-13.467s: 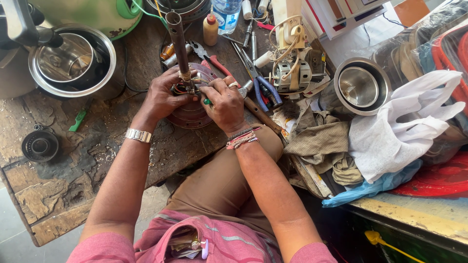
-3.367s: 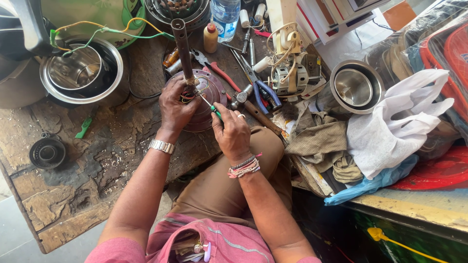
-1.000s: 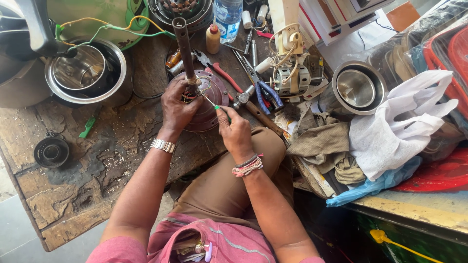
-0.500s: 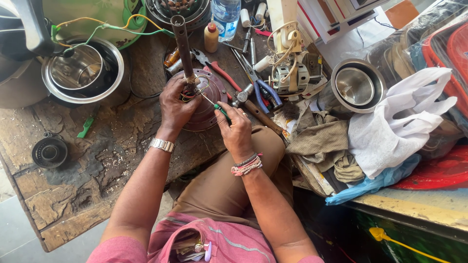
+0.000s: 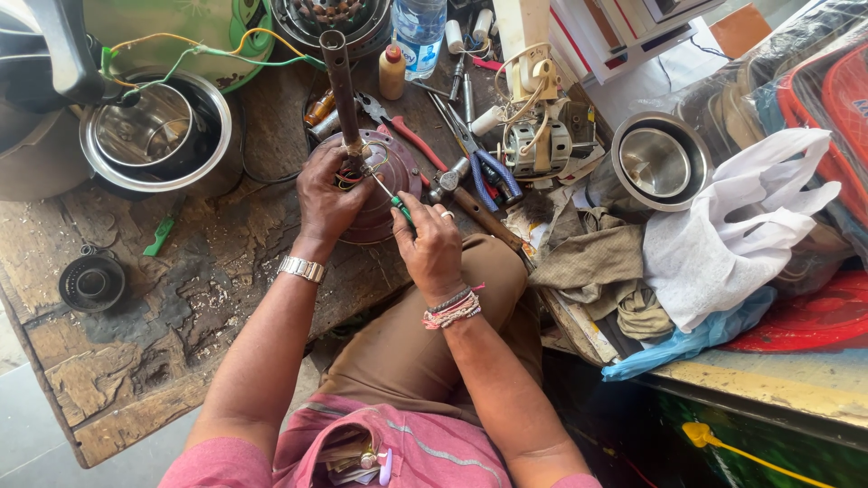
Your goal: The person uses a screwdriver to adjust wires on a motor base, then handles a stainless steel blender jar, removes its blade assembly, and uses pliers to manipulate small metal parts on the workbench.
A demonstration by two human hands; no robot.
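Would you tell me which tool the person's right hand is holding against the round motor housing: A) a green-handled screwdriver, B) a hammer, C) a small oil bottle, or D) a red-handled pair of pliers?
A: the right hand grips a green-handled screwdriver with its tip in the wiring on the motor housing, which the left hand steadies.

We see bright, even daylight with soft, short shadows. Glare whitens the crumpled white plastic bag (image 5: pixel 723 235) and glints off the round steel bowl (image 5: pixel 660 163). Focus stays sharp at centre; the wide lens bends the worn wooden desk (image 5: pixel 117 380) at the edges.
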